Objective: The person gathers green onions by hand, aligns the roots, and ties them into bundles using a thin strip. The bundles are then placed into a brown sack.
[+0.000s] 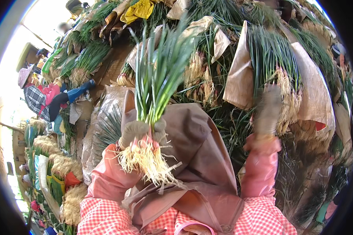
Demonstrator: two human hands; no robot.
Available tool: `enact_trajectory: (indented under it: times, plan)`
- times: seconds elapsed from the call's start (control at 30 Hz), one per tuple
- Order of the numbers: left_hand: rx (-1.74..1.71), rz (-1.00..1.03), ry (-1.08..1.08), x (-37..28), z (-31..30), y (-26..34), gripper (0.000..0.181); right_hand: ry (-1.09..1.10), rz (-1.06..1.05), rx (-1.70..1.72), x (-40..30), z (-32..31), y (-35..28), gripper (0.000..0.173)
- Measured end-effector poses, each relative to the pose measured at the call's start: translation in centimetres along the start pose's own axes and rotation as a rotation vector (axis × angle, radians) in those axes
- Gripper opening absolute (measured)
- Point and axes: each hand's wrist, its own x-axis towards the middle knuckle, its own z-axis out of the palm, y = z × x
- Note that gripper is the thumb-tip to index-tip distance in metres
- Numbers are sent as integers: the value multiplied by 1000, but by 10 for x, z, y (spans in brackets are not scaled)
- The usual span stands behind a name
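My gloved left hand (141, 130) is closed around a bunch of green onions (156, 88) above my brown apron (191, 141). The green leaves point away from me, and the pale roots (148, 161) hang over the apron towards my body. Off to the right, my gloved right hand (267, 108) is blurred by motion. It is at the root end of a larger pile of green onions (273, 55); whether its fingers hold any of them cannot be made out.
Brown paper sheets (239, 79) lie among the heaps beyond my knees. A yellow bag (138, 10) is at the top. On the left sits a person in a pink hat (44, 94). Root-end bundles (66, 164) are stacked at the lower left.
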Motion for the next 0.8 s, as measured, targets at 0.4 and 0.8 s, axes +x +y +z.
enact_trajectory:
  times: [0.4,0.8]
  plan:
    - [-81,53,-162,-10,5,-15,51,-513,333,401,-70,109,0,44]
    - [-45,168,77,-33,2,0,41,-561,719,727,-31,76,50,21]
